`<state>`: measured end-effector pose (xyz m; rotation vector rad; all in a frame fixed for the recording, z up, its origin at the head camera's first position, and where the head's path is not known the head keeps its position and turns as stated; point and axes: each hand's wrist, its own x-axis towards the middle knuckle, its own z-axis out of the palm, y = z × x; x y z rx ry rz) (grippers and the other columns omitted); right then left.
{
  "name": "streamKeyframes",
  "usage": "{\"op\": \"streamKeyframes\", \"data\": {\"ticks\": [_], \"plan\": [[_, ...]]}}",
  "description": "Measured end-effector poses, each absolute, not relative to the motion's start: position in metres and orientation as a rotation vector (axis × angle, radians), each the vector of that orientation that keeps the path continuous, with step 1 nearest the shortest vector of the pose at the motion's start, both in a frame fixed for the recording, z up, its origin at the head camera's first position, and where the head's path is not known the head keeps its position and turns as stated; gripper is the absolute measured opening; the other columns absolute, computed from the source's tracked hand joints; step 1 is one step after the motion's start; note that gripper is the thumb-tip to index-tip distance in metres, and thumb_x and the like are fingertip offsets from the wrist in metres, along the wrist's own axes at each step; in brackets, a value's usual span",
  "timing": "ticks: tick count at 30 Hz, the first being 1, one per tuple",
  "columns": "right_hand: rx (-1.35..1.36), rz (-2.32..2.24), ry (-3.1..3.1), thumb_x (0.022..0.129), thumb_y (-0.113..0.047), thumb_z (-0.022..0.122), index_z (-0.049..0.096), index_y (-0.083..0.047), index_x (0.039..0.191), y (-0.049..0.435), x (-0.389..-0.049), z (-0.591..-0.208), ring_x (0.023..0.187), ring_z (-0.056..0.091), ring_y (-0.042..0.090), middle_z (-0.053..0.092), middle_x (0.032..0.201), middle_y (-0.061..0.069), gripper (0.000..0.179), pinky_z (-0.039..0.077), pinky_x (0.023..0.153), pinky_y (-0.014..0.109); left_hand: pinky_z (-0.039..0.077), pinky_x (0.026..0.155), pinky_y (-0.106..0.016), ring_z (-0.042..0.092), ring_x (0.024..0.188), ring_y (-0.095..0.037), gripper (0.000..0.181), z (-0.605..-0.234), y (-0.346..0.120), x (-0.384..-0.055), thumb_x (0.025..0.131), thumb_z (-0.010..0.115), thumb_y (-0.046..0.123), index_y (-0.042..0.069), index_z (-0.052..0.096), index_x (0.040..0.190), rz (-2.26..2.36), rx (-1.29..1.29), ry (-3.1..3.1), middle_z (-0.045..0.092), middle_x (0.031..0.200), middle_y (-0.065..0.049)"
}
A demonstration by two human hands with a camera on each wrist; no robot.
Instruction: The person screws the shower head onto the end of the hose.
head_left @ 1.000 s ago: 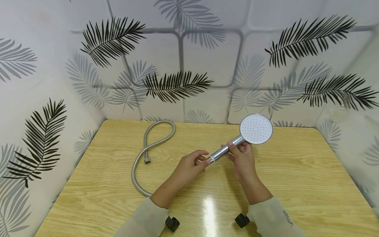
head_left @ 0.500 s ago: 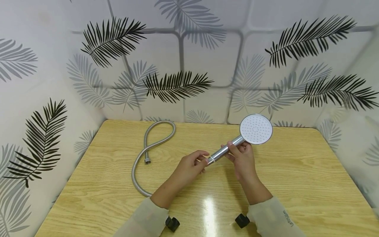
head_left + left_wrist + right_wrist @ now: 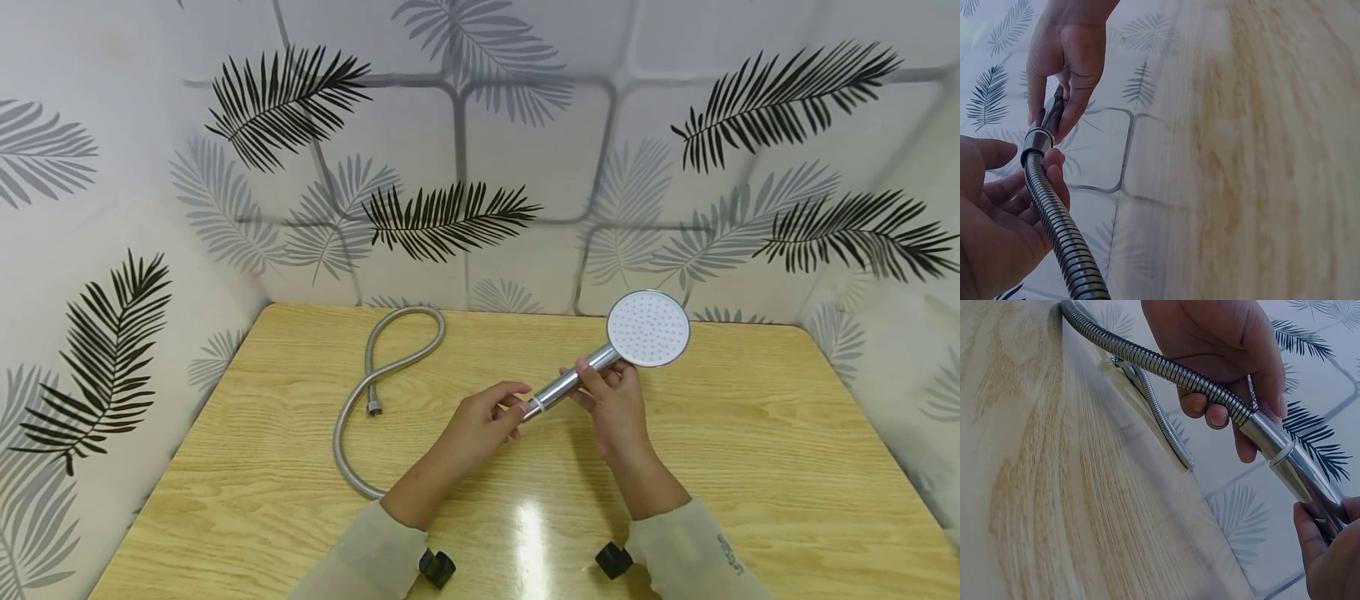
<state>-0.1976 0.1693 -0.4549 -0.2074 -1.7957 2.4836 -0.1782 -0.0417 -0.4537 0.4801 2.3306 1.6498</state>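
Note:
A chrome shower head [image 3: 648,327] with a round white nozzle face is held above the table, its face toward the head camera. My right hand [image 3: 618,404] grips the middle of its handle [image 3: 558,389]. At the handle's lower end my left hand [image 3: 480,421] holds the metal connector [image 3: 1266,434] of a ribbed shower hose [image 3: 1172,372], the thumb against the connector and the other fingers curled beneath. A pale ring [image 3: 1282,453] shows where connector and handle meet. In the left wrist view the hose runs down from the connector past the left palm [image 3: 1010,237].
On the wooden table [image 3: 750,467] the rest of the hose [image 3: 342,433] lies looped at the left, its free end nut [image 3: 373,407] pointing toward the front. Leaf-patterned walls [image 3: 525,150] rise behind and at both sides. A black wrist mount [image 3: 613,558] hangs at each sleeve.

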Motion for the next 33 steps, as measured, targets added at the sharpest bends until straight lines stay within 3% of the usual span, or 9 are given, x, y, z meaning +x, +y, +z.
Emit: {"op": "streamKeyframes", "data": {"ticks": [9, 16, 22, 28, 33], "plan": [[-0.198, 2.482, -1.805, 0.101, -0.015, 0.062, 0.031, -0.007, 0.137, 0.1701, -0.1957, -0.4558, 0.101, 0.073, 0.016, 0.052, 0.115, 0.003, 0.049, 0.058, 0.093, 0.033, 0.053, 0.067, -0.028, 0.067, 0.083, -0.019, 0.028, -0.4557, -0.0402, -0.1766, 0.107, 0.051, 0.025, 0.018, 0.064, 0.131, 1.665, 0.453, 2.334, 0.067, 0.109, -0.005], [-0.206, 2.484, -1.797, 0.101, -0.015, 0.062, 0.032, -0.009, 0.135, 0.1704, -0.1951, -0.4563, 0.102, 0.073, 0.017, 0.053, 0.114, 0.003, 0.046, 0.059, 0.093, 0.034, 0.057, 0.072, -0.038, 0.069, 0.088, -0.030, 0.027, -0.4570, -0.0390, -0.1765, 0.105, 0.056, 0.025, 0.017, 0.065, 0.129, 1.683, 0.450, 2.324, 0.066, 0.116, -0.006], [-0.219, 2.487, -1.785, 0.101, -0.015, 0.063, 0.033, -0.010, 0.133, 0.1696, -0.1968, -0.4559, 0.101, 0.073, 0.016, 0.054, 0.112, 0.002, 0.044, 0.059, 0.093, 0.034, 0.055, 0.069, -0.031, 0.069, 0.091, -0.036, 0.034, -0.4567, -0.0400, -0.1792, 0.102, 0.062, 0.026, 0.012, 0.062, 0.133, 1.688, 0.474, 2.315, 0.064, 0.121, -0.008], [-0.228, 2.484, -1.781, 0.101, -0.015, 0.063, 0.033, -0.011, 0.133, 0.1679, -0.1992, -0.4550, 0.101, 0.072, 0.016, 0.054, 0.112, 0.002, 0.044, 0.058, 0.094, 0.034, 0.054, 0.068, -0.028, 0.070, 0.091, -0.034, 0.040, -0.4567, -0.0417, -0.1830, 0.102, 0.062, 0.030, 0.011, 0.059, 0.137, 1.673, 0.473, 2.311, 0.066, 0.120, -0.007], [-0.228, 2.485, -1.774, 0.101, -0.015, 0.063, 0.034, -0.011, 0.132, 0.1667, -0.2013, -0.4551, 0.102, 0.072, 0.016, 0.054, 0.111, 0.003, 0.043, 0.058, 0.094, 0.035, 0.058, 0.079, -0.043, 0.069, 0.091, -0.031, 0.040, -0.4558, -0.0434, -0.1844, 0.105, 0.055, 0.034, 0.012, 0.060, 0.138, 1.676, 0.468, 2.298, 0.068, 0.115, -0.010]]}}
